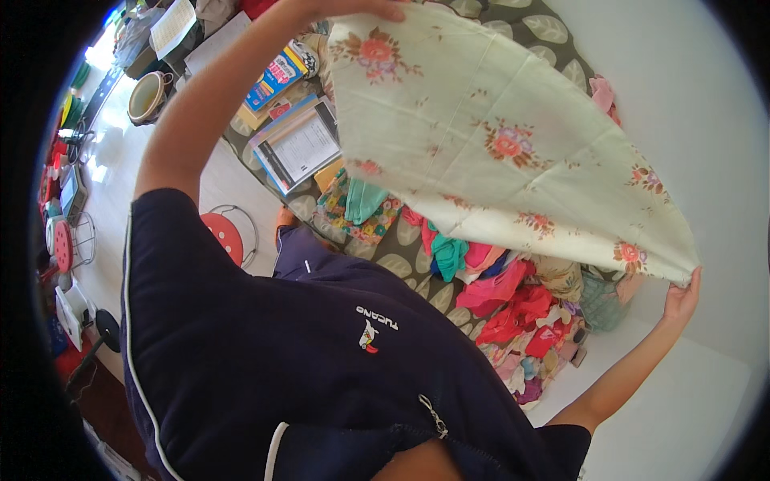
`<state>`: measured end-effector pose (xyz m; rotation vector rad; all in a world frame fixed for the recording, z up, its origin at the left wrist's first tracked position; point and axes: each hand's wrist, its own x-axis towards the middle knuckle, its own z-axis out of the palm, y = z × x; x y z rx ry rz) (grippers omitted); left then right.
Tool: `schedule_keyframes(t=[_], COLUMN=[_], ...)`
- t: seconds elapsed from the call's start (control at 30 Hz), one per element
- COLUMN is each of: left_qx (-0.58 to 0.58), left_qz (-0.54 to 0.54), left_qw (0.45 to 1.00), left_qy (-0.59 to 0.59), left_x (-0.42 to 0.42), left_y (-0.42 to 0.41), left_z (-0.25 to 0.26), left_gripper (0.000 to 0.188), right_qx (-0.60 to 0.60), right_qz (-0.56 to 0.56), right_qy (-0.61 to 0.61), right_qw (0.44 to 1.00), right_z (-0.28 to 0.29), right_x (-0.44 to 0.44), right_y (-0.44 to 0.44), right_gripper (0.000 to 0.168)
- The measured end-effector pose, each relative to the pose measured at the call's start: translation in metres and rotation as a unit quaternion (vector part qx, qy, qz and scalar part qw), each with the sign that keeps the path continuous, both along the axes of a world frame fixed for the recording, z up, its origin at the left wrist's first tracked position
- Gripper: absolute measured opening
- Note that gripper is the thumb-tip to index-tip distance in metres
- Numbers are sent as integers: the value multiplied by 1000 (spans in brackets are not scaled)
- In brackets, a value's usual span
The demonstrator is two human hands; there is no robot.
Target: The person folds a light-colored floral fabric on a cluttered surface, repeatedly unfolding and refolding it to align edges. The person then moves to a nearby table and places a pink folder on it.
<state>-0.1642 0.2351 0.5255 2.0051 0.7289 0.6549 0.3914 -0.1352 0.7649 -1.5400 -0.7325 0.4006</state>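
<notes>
A pale floral cloth point(445, 120) is spread out in the air between my raised hands, creased with fold lines. My left hand point(355, 7), at the top edge of the view, holds its upper left corner. At the far right my right hand point(684, 297) pinches the opposite corner, where the cloth gathers to a point. Below the cloth, a pile of crumpled clothes point(496, 285) in pink, red and teal lies on a bed with a leaf-patterned cover point(397, 258). A folded teal garment point(364, 200) rests on a flowered fabric piece point(337, 204). The cloth hides part of the bed.
Printed papers or booklets point(301, 147) and a blue-and-yellow package point(277, 78) lie on the bed's left part. A red dotted stool point(222, 235) stands beside the bed. A round container point(146, 96) sits farther left. A white wall point(698, 150) runs along the right.
</notes>
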Motion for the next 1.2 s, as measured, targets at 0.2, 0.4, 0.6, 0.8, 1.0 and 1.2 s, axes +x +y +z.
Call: schedule_keyframes(t=[0.2,0.4,0.6,0.8,1.0,1.2], left_qx=[140,184,218,232,289,248], left_qz=[105,163,190,162,81,66], left_qw=[984,969,957,959,950,963], left_qy=[21,-14,6,9,89,82], left_x=[2,6,9,12,13,8], left_y=[9,34,37,48,52,55], left_z=[55,98,126,119,85,65], left_gripper=[26,33,37,32,27,27], right_qx=[-18,-26,-19,-87,-145,-131], right_qz=[4,-32,-10,-25,-110,-112], right_qy=[14,39,61,17,-1,10], right_qw=[1000,998,998,996,983,985], right_z=[0,-8,-19,-41,-86,-111], right_x=[16,17,26,8,-3,-19], right_y=[-11,-25,-45,-47,-40,-33], right_gripper=[32,31,30,26,27,25])
